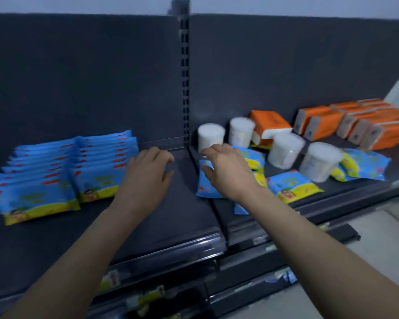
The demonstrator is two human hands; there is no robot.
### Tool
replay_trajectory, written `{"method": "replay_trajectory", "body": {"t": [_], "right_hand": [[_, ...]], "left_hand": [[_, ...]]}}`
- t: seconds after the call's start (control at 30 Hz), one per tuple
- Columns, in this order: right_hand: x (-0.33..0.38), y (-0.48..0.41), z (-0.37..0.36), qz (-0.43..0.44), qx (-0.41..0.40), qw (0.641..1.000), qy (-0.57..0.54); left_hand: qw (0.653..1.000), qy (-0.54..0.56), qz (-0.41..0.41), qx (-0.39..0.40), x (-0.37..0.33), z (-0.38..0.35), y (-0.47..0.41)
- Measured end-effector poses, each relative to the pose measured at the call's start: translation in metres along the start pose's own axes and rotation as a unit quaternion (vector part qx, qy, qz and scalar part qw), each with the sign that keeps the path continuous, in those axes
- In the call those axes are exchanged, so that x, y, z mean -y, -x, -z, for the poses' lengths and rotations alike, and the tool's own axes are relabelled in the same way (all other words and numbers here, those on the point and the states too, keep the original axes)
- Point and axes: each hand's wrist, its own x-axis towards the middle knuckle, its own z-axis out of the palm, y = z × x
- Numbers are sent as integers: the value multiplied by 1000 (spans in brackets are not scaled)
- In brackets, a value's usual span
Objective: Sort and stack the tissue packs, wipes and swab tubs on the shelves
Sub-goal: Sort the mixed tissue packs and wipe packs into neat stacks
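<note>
Blue-and-yellow wipe packs stand in two neat rows on the left shelf. Loose wipe packs lie scattered on the right shelf among several white swab tubs. Orange tissue packs sit at the back right, one apart and tilted. My left hand hovers with relaxed fingers over the bare shelf just right of the rows, holding nothing. My right hand reaches over a loose wipe pack near the shelf divider with fingers spread, and it covers much of that pack.
A slotted upright post and a low divider split the dark shelf into left and right bays. Lower shelves with more packs show below the front rail. A pale floor lies at the lower right.
</note>
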Motion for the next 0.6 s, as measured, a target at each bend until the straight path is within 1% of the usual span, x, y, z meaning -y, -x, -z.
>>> {"method": "replay_trajectory", "body": {"t": [0.07, 0.17, 0.27, 0.47, 0.6], "right_hand": [[-46, 20, 18, -22, -8, 1000, 4], [-114, 52, 43, -67, -7, 997, 26], [-173, 81, 62, -107, -18, 994, 30], [-255, 115, 83, -198, -14, 980, 24], [-299, 127, 90, -275, -16, 961, 12]], "left_hand": [[999, 24, -28, 15, -50, -17, -17], [994, 55, -88, 16, -119, -45, -38], [984, 99, -149, 30, -174, -73, -55], [972, 130, -185, 57, -253, -101, -89], [966, 146, -199, 82, -294, -112, -127]]}}
